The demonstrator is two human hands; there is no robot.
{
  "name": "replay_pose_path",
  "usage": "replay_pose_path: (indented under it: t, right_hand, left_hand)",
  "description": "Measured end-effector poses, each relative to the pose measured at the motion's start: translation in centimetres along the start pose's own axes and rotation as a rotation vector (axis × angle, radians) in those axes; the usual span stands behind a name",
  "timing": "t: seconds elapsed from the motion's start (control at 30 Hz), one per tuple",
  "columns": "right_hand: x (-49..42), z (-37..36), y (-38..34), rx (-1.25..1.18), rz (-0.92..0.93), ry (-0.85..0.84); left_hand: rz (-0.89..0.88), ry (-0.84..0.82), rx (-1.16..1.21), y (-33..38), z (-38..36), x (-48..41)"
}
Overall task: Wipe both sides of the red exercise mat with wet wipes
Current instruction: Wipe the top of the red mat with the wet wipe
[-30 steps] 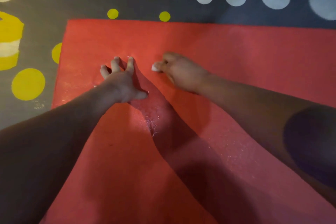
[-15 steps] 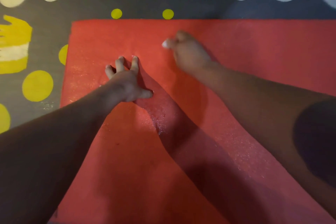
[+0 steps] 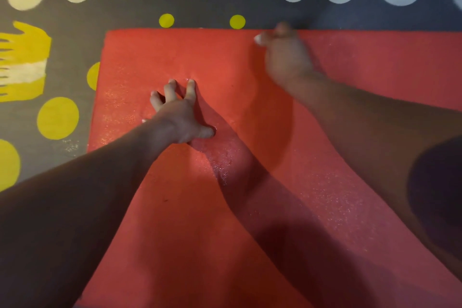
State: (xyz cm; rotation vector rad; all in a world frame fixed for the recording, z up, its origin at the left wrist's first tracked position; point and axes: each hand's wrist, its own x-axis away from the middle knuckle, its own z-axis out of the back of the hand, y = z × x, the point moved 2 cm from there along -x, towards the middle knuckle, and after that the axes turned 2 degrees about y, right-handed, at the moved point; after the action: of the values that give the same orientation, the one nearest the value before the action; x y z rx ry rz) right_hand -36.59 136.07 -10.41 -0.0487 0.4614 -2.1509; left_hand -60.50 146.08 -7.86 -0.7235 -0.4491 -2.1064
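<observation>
The dark painted floor (image 3: 205,7), dotted white and yellow, lies under everything. The red exercise mat (image 3: 175,245) lies flat on it, with its far edge and left edge both in view. A damp sheen shows along the left edge and in a band near the middle.

Your left grip (image 3: 178,117) is open. Its spread fingers (image 3: 190,89) and thumb are planted on the mat, left of centre, to pin it down. Your right grip (image 3: 287,62) is blurred but reads as closed round the wet wipe (image 3: 258,39). The wipe is a small white wad poking out past the knuckles, right at the mat's far edge.

Three things could go wrong:
- **Overrunning the edge.** One knuckle already seems to sit over the edge. If the stroke runs on, the wipe drags across the floor and brings grit back onto the mat.
- **The mat creeping.** Your left fingertips rest on wet foam. If they slip or lift during a hard stroke, the mat will probably creep or buckle.
- **A shrinking wipe.** A wad this tightly balled covers little, so streaks and a missed far-left corner are likely.

You cannot see the underside from here.
</observation>
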Motion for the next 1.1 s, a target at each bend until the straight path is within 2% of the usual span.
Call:
replay_pose_path:
  t: [0.03, 0.1, 0.23, 0.33, 0.4, 0.53, 0.6, 0.67, 0.77, 0.87, 0.93, 1.03, 1.1]
  right_hand:
    - [-0.1, 0.3, 1.5, 0.011, -0.07, 0.051]
    - [1.4, 0.6, 0.8, -0.026, -0.06, 0.019]
    - [7.8, 0.8, -4.5, -0.165, 0.317, -0.179]
    - [10.9, 1.0, -5.5, -0.135, 0.575, -0.302]
    - [9.7, 1.4, -4.2, -0.068, 0.512, -0.3]
    - [6.2, 1.6, 0.5, -0.069, 0.018, -0.035]
    - [7.0, 1.4, -0.1, -0.041, -0.064, -0.053]
    - [9.8, 1.1, -2.4, -0.076, 0.054, -0.15]
    - [15.6, 1.4, -5.2, -0.155, 0.393, -0.301]
    - [16.9, 2.2, -4.5, -0.14, 0.534, -0.403]
    - [14.7, 2.3, -2.4, -0.089, 0.424, -0.296]
    - [10.7, 3.0, 1.6, 0.096, -0.013, -0.065]
    - [10.5, 3.1, 1.6, 0.189, -0.166, -0.034]
  left_hand:
    - [0.001, -0.003, -0.004, 0.0, 0.1, 0.0]
    - [0.0, -0.009, -0.011, 0.2, 0.2, 0.0]
    - [0.014, -0.011, -0.017, 0.3, 0.3, 0.2]
    - [0.021, -0.013, -0.013, 0.2, 0.1, 0.3]
    - [0.016, -0.002, -0.013, 0.2, 0.1, 0.4]
    - [0.015, 0.037, 0.018, 0.1, 0.1, 0.7]
    - [0.017, 0.067, 0.048, 0.0, -0.1, 0.8]
    - [0.024, 0.088, 0.083, -0.1, -0.1, 1.2]
    - [0.075, 0.113, 0.174, -0.6, -0.2, 2.2]
    - [0.095, 0.152, 0.171, -0.8, -0.8, 3.3]
    - [0.053, 0.167, 0.116, -0.5, -1.3, 4.1]
    - [-0.062, 0.2, 0.09, 0.3, -1.9, 5.4]
    - [-0.111, 0.216, 0.098, 0.7, -2.2, 6.2]
